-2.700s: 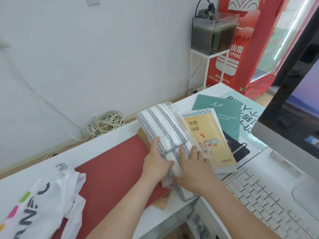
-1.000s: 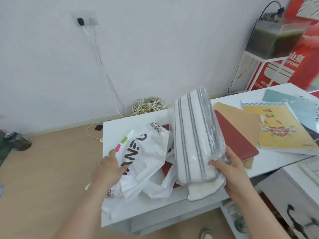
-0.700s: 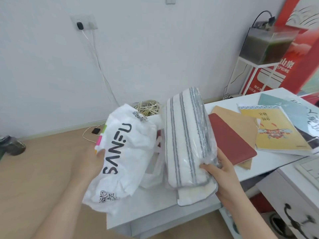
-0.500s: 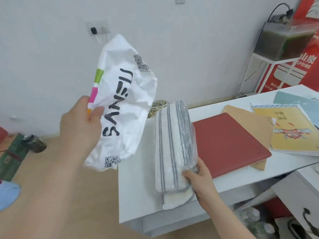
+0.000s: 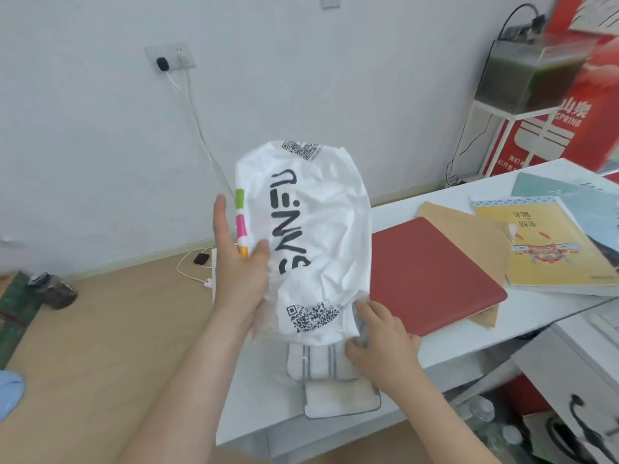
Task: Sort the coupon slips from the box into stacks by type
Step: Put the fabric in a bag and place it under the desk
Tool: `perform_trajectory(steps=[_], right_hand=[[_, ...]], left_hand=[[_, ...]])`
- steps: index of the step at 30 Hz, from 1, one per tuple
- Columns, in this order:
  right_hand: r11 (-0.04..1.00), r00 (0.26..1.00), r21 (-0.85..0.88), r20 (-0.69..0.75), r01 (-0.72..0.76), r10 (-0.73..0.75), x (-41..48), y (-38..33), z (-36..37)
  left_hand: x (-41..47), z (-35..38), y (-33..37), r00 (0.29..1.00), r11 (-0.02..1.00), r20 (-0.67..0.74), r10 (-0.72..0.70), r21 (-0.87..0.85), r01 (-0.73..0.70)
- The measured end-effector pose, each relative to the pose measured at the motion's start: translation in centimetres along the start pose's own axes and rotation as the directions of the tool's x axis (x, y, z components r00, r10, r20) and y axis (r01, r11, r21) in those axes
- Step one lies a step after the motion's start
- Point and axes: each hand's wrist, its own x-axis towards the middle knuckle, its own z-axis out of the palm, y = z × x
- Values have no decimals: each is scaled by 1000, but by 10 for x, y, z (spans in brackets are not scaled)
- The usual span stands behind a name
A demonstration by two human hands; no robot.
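The left grip (image 5: 239, 262) pinches the white SANFU plastic bag (image 5: 311, 236) by its side edge. The thumb is on the printed face, the fingers are straight behind, and the bag hangs upright over the bench (image 5: 435, 349). The right grip (image 5: 382, 336) is curled round the near end of a plastic-wrapped striped towel pack (image 5: 321, 363). The pack lies under the bag's lower edge, close to the bench's 6 o'clock rim. No box or coupon slips show anywhere, and whether the bag holds any cannot be told.

The thin bag is held by a single pinch, so it could slide free or spill its contents onto the floor. The slick-wrapped pack sits near the rim, and a tug could drag it off.

At 3 o'clock of the bag a red folder (image 5: 432, 276) lies on a tan envelope (image 5: 469, 229), with a yellow booklet (image 5: 556, 252) beyond it. Together they take up the likely sorting space. A fish tank (image 5: 536, 72) stands at 1 o'clock, and a dark bottle (image 5: 55, 291) sits on the floor at 9 o'clock.
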Motion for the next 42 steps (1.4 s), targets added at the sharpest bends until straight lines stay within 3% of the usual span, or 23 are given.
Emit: perform_trajectory(steps=[2,4,5,7,8,9,11,12,13,15,16,18,19,20,22,23,25,28,31,33,36,37,42], right_hand=[[993,999,-104,-28,-46,43,-2,-2,2],[993,999,-106,3,-52,52,1,1,3],[998,997,-22,65,-50,52,3,4,-1],[934,981,339,186,-114,53,4,6,-20],[873,987,468,133,-139,86,4,8,-33],[856,992,507,-14,-102,126,3,10,-45],[957,881,291,-455,6,133,-1,6,-70],[984,806,165,-591,65,46,-6,-5,-80],[989,767,48,-636,143,-80,-7,-19,-83],[956,845,-174,-450,234,-289,4,-37,-72],[943,910,-242,-293,227,-294,15,-38,-57],[976,996,-201,36,89,-84,37,-28,-32],[993,990,-122,138,2,15,44,-21,-24],[997,983,-61,179,-39,49,48,-16,-19],[999,987,-6,156,-38,38,51,-15,-15],[999,990,29,139,-37,33,52,-18,-15],[987,992,150,119,-52,34,56,-24,-16],[943,995,322,78,-81,59,48,-31,-24],[906,986,391,31,-164,165,13,-31,-28],[919,974,327,30,-223,225,-14,-26,-24],[971,972,28,29,-236,235,-47,-16,-4],[968,967,2,28,-252,252,-53,-12,2],[849,955,439,152,-295,254,-75,7,3]], left_hand=[[6,8,29,997,992,38,71,-109,-67],[6,15,30,995,994,33,99,-45,-97],[5,17,17,996,995,43,82,55,-85],[-2,18,-19,994,926,112,6,374,-48],[-5,18,-38,985,823,164,-49,565,-54],[-10,18,-54,974,680,198,-110,729,-72],[-19,21,-72,961,409,219,-167,903,-135],[-22,24,-74,960,329,227,-165,930,-164],[-24,26,-75,957,269,236,-168,945,-186],[-22,26,-72,953,170,243,-181,962,-213],[-20,23,-72,950,117,251,-184,965,-233],[-17,12,-74,946,73,246,-212,969,-236],[-15,5,-76,938,137,233,-258,969,-203],[-13,-1,-78,915,269,233,-329,952,-145],[-13,-9,-83,833,612,308,-460,789,47],[-17,-9,-84,803,737,353,-480,659,150],[-21,-7,-86,825,850,361,-436,465,246],[-27,-8,-84,880,908,307,-362,328,259],[-41,-23,-82,863,898,304,-402,316,307],[-59,-30,-82,821,874,358,-445,375,310],[-83,-33,-90,771,824,400,-495,497,272],[-88,-33,-91,766,813,396,-506,517,269],[-119,-35,-82,771,823,406,-490,507,256]])
